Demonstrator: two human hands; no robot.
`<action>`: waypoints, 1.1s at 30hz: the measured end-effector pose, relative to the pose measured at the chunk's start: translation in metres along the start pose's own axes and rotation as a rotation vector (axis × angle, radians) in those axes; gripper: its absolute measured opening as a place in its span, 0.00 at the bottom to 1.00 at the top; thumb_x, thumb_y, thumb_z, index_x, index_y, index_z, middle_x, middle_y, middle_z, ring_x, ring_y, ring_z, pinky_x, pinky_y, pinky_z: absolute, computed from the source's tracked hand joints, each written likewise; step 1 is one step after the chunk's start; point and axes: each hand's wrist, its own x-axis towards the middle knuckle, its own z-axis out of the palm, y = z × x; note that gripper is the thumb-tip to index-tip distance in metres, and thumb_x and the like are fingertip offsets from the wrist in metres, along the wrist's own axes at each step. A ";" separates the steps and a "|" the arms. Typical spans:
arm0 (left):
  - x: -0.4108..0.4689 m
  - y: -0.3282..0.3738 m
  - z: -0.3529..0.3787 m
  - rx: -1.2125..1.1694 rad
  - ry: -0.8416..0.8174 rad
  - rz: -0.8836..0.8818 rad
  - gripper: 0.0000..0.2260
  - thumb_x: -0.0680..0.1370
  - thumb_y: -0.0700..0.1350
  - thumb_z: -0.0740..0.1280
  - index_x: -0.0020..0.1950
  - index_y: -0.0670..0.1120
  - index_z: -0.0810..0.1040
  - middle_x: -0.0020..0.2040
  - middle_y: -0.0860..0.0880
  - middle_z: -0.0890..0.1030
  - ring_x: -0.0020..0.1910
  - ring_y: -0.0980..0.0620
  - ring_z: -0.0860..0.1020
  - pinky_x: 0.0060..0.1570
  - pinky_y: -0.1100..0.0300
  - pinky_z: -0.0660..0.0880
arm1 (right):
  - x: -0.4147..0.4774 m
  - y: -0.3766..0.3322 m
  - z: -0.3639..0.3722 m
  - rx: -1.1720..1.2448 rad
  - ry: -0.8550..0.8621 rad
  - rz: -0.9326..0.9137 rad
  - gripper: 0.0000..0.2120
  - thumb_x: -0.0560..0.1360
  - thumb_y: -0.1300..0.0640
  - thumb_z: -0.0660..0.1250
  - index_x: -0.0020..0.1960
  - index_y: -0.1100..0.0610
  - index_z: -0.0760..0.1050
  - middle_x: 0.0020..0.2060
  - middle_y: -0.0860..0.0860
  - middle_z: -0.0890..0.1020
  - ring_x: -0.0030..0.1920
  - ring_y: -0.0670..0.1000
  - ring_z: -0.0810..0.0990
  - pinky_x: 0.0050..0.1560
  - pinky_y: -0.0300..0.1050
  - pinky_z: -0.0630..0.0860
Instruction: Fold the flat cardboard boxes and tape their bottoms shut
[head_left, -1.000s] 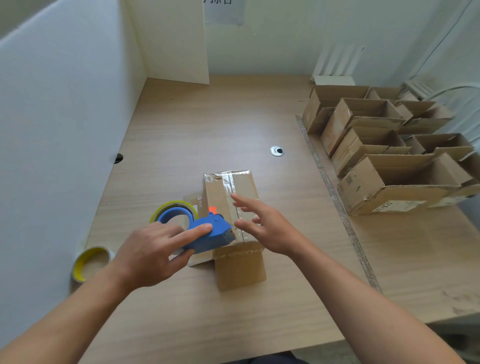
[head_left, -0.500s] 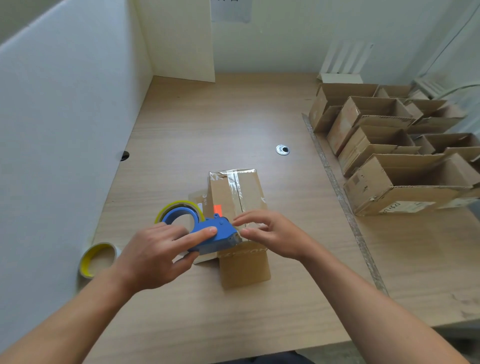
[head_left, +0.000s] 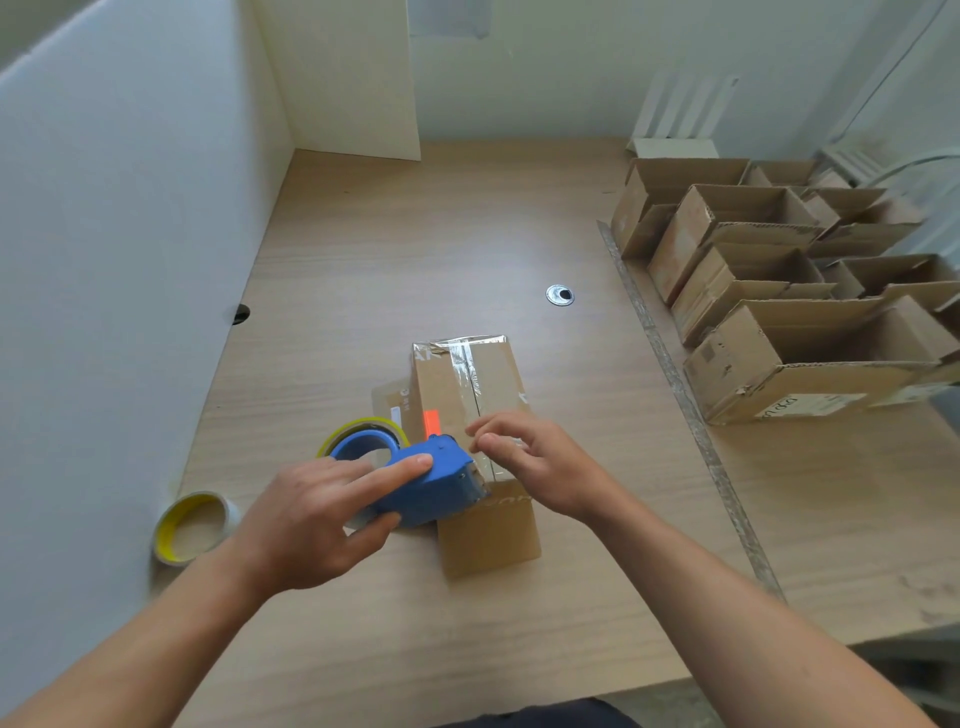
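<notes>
While bottom-up, box lengthwise near-to-far.

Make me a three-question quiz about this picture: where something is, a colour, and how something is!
1. Where is the spare tape roll? A) inside an open carton B) on the table by the left wall C) on the floor
2. What colour is the tape dispenser in the left hand? A) red B) green C) blue
3. How is the upward face of the box? A) taped shut B) flaps open C) torn off
Answers: B, it sits beside the wall; C, its body is blue; A, clear tape covers the closed seam.
</notes>
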 end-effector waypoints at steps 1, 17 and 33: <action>0.001 0.000 -0.001 -0.015 -0.008 -0.013 0.25 0.75 0.50 0.67 0.72 0.55 0.70 0.36 0.55 0.76 0.33 0.53 0.71 0.29 0.59 0.72 | 0.000 0.002 0.001 0.007 0.002 0.014 0.06 0.80 0.51 0.65 0.47 0.48 0.80 0.56 0.43 0.81 0.60 0.42 0.77 0.61 0.46 0.74; 0.008 -0.022 -0.010 -0.322 -0.433 -0.387 0.27 0.69 0.64 0.60 0.67 0.81 0.58 0.54 0.64 0.80 0.49 0.60 0.78 0.46 0.68 0.73 | -0.043 0.069 -0.026 0.076 0.418 0.266 0.11 0.77 0.57 0.70 0.37 0.52 0.83 0.52 0.44 0.75 0.53 0.42 0.77 0.58 0.46 0.73; 0.051 -0.019 -0.001 -0.321 -0.700 -0.697 0.21 0.66 0.56 0.62 0.56 0.74 0.70 0.59 0.62 0.78 0.55 0.59 0.77 0.55 0.58 0.75 | -0.030 0.110 -0.017 0.121 0.409 0.558 0.14 0.79 0.52 0.68 0.36 0.56 0.73 0.34 0.50 0.72 0.33 0.48 0.68 0.40 0.45 0.67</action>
